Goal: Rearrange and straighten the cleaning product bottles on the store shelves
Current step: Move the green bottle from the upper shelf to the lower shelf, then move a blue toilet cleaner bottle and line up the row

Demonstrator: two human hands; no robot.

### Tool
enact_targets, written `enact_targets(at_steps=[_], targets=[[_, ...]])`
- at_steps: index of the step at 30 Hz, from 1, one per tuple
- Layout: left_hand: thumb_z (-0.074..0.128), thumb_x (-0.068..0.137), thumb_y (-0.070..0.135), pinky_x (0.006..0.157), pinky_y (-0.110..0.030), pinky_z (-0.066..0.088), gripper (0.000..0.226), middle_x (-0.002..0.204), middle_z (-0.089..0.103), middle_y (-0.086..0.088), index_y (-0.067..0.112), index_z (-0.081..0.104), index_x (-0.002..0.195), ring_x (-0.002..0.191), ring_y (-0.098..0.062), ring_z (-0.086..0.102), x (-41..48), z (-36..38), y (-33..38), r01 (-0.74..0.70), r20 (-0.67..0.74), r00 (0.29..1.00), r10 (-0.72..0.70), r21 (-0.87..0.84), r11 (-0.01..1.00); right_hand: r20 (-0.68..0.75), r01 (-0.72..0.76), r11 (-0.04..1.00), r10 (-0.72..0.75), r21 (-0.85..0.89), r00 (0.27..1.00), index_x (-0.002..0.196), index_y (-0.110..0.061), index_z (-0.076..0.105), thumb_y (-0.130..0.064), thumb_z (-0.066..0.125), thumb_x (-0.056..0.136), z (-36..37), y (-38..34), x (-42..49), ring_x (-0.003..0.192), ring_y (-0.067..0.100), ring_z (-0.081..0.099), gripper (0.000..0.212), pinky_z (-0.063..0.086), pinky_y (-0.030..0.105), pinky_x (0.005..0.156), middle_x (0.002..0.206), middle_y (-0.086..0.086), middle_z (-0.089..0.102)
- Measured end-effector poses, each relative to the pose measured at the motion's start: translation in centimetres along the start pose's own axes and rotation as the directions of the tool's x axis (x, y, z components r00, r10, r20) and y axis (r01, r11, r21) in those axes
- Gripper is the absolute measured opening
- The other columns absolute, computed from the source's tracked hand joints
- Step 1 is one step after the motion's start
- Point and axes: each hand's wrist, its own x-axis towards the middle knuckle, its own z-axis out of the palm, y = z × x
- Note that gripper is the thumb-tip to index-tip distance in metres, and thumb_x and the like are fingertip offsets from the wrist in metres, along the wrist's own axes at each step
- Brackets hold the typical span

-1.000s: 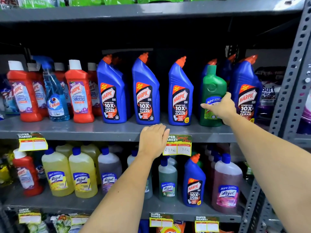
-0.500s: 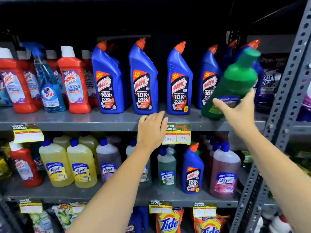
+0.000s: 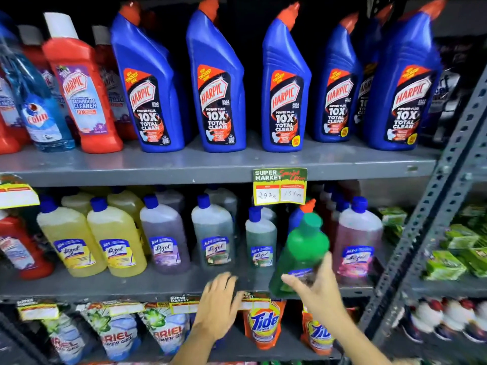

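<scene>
My right hand grips a green bottle with a green cap, tilted slightly, in front of the lower shelf. Behind it stands a blue Harpic bottle with an orange cap, mostly hidden. My left hand rests flat with fingers apart on the front edge of the lower shelf. Lizol bottles line that shelf: yellow ones, a purple one, greenish ones and a pink one. Blue Harpic bottles stand in a row on the upper shelf.
Red Harpic bathroom cleaner bottles and a blue Colin spray bottle stand at upper left. A price tag hangs from the upper shelf edge. Tide and Ariel pouches fill the bottom shelf. A grey perforated upright stands at right.
My right hand has carried the green bottle down from the upper shelf to the lower shelf. My left hand dropped from the upper shelf edge to the lower shelf edge. The view came closer.
</scene>
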Motion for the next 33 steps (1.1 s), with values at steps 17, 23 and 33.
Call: enact_targets(at_steps=[17,23,33], targets=[[0.018,0.100,0.059,0.110,-0.040,0.016,0.065,0.148,0.046,-0.001,0.019,0.050,0.140,0.136,-0.020,0.042,0.7,4.4,-3.5,-0.066,0.324,0.944,0.063,-0.001,0.998,0.031,-0.101,0.987,0.106,-0.125,0.994,0.127,-0.036,0.042,-0.024,0.082,0.075,7.3,8.1,4.4,0.109,0.003,0.062,0.067,0.051,0.027,0.093,0.118,-0.011,0.063],[0.018,0.101,0.057,0.112,-0.039,0.008,0.064,0.149,0.045,-0.002,0.017,0.048,0.140,0.138,-0.021,0.039,0.3,5.0,-3.4,-0.042,0.320,0.947,0.033,0.022,0.999,-0.293,-0.087,0.992,0.056,-0.094,0.954,0.130,-0.046,0.040,-0.021,0.077,0.079,6.7,9.1,-0.5,0.109,0.000,0.057,0.067,0.046,0.021,0.095,0.116,-0.025,0.058],[0.012,0.101,0.058,0.109,-0.045,0.016,0.070,0.149,0.045,-0.007,0.013,0.046,0.141,0.138,-0.024,0.039,0.5,5.2,-3.4,-0.019,0.323,0.946,0.012,0.017,1.000,-0.320,-0.127,0.950,0.031,-0.285,0.947,0.152,-0.011,0.015,-0.020,0.078,0.072,1.1,9.1,6.1,0.141,0.030,0.033,0.101,0.030,0.049,0.116,0.152,0.014,0.028]])
